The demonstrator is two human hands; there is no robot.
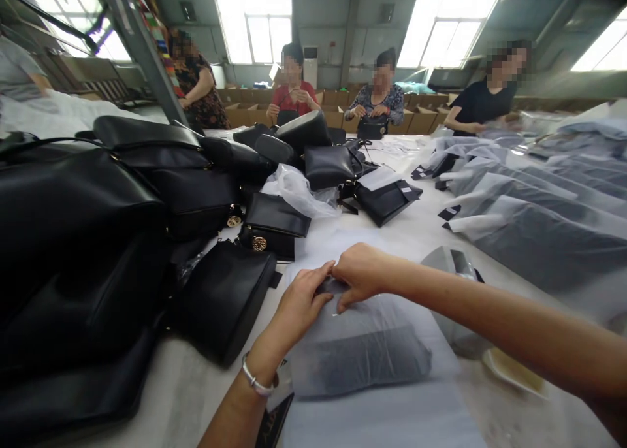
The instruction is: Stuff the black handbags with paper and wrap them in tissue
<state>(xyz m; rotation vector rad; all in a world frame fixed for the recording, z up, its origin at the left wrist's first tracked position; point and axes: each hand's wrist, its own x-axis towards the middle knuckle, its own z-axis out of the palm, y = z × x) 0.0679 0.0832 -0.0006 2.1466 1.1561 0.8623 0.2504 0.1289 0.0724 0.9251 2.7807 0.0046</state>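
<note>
A dark handbag lies flat in a frosted plastic bag right in front of me. At the far end of that plastic bag, both hands meet. My left hand, with a silver bracelet at its wrist, is closed with thumb and fingers on the plastic's edge. Facing it, my right hand is closed on the same edge, its thumb pointing down. Between the fingers, a bit of dark material shows through the plastic. White sheets lie under the handbag.
Black handbags are heaped on the left and at the far middle, beside a crumpled clear plastic bag. Plastic-wrapped handbags line the right. A grey tape dispenser-like object sits behind my right forearm. Several people work across the table.
</note>
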